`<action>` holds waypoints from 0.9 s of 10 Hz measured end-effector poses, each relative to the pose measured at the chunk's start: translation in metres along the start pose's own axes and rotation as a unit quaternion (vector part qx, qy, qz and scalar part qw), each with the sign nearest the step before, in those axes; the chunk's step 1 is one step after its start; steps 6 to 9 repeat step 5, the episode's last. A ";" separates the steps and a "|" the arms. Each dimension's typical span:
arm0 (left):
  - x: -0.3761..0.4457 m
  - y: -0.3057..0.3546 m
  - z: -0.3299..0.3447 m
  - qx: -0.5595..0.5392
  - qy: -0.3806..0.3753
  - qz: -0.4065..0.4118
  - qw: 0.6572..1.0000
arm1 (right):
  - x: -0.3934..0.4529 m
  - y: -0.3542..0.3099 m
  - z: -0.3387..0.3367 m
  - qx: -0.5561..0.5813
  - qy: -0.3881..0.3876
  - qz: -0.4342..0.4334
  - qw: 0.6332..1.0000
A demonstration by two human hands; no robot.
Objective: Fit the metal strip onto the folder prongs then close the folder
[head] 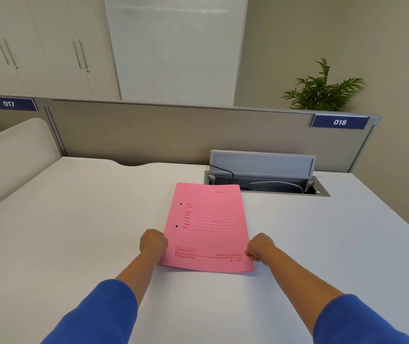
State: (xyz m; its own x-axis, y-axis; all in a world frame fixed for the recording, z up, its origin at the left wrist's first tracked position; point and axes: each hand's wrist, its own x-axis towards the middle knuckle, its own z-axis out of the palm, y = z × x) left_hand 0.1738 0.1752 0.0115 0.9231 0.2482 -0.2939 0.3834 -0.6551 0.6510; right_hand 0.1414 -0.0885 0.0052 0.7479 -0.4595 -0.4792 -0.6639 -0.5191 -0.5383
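the pink folder (207,227) lies closed and flat on the white desk (74,219), cover up, with 2 punched holes near its left edge. the left hand (153,243) is curled at the folder's lower left edge and the right hand (260,247) is curled at its lower right edge; both touch it, but i cannot tell whether they pinch it. an open cable hatch (263,175) sits just behind the folder.
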 end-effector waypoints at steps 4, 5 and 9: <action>-0.014 0.010 -0.004 0.022 0.018 0.020 0.999 | -0.016 -0.010 0.002 -0.098 0.043 -0.025 0.994; -0.023 0.015 -0.005 0.017 0.053 0.044 0.998 | -0.015 -0.014 -0.001 -0.081 0.058 -0.045 0.994; -0.023 0.015 -0.005 0.017 0.053 0.044 0.998 | -0.015 -0.014 -0.001 -0.081 0.058 -0.045 0.994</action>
